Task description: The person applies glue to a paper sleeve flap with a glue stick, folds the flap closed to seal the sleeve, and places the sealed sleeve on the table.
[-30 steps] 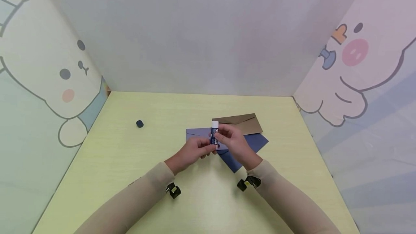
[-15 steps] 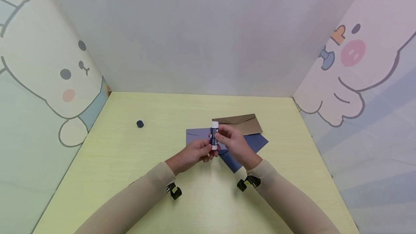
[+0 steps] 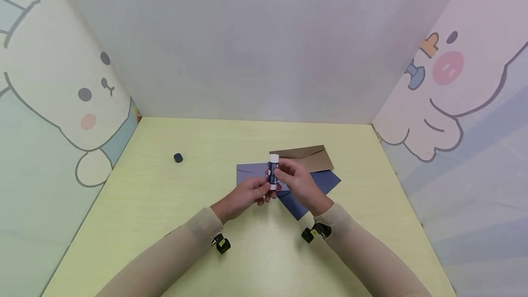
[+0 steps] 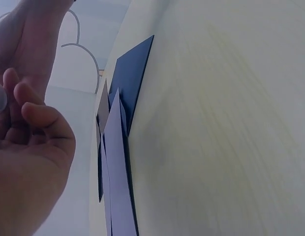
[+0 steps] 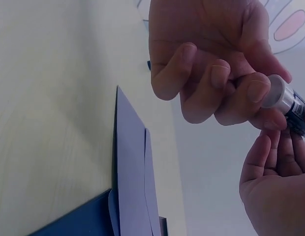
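Note:
Both hands hold one glue stick (image 3: 272, 173), upright over the envelopes, with a dark blue label and white ends. My left hand (image 3: 242, 195) pinches its lower white end between thumb and fingers. Around the labelled barrel, from the right, curl the thumb and fingers of my right hand (image 3: 300, 182). In the right wrist view the white base (image 5: 278, 93) shows between the left thumb and fingers. Just below the hands lies a lilac envelope (image 3: 247, 173), partly covered by them. A dark blue envelope (image 3: 326, 181) and a brown envelope (image 3: 309, 157) overlap with it.
A small dark cap (image 3: 178, 157) stands alone at the left of the pale wooden table (image 3: 206, 136). A grey wall (image 3: 255, 49) closes off the back, and cartoon-printed panels flank both sides.
Compared with one second ago, the left fingers have shifted slightly at the glue stick's lower end, so more of its white base shows. Otherwise both hands stay nearly in place.

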Demonstrator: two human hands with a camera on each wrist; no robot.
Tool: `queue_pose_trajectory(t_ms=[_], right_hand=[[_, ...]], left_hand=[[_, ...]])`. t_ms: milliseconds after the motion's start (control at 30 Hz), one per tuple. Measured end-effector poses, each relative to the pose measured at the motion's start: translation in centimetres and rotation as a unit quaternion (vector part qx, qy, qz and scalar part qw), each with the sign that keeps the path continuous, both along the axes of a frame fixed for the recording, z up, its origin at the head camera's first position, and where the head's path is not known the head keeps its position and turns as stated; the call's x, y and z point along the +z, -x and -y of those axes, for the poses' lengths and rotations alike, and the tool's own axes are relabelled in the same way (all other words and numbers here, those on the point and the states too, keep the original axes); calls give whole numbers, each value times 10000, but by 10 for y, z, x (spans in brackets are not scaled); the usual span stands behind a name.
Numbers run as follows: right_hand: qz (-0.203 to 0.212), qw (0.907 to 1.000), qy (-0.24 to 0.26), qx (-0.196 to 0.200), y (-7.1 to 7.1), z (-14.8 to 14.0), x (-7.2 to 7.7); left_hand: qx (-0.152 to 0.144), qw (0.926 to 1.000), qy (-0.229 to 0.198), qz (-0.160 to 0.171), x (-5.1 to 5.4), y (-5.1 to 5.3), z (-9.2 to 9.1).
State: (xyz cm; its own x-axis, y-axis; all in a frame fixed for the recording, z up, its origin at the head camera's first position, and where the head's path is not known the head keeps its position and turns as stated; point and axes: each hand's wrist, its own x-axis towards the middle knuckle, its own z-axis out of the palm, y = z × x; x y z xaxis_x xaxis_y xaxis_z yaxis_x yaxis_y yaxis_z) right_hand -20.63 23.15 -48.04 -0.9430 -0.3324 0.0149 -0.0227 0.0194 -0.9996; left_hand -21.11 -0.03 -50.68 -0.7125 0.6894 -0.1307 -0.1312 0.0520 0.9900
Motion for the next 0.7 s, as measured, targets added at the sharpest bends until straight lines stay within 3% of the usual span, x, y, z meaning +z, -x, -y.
queue_pose_trajectory(t_ms=[233,367,433,567,700], right_hand=[[29,9998,-114,-147,1,-2,0],[35,9998,-74,-168,0,-1,0],[11,9998,-71,-180,0,-1,0],[-79,9995,-175,-238,-1,1,0],[-142,9990,-297,-309,-2,2,-1]], left_hand=[[598,9978,98,-261,-1,-3,-4],[1075,9910,345,-713,-2,-8,-9],[1492,9816,551,-1057,-1,-12,-13],[2327,9533,981,-1655,1,-18,-19],[2573,9351,1289,-2067,4,-21,-21]])
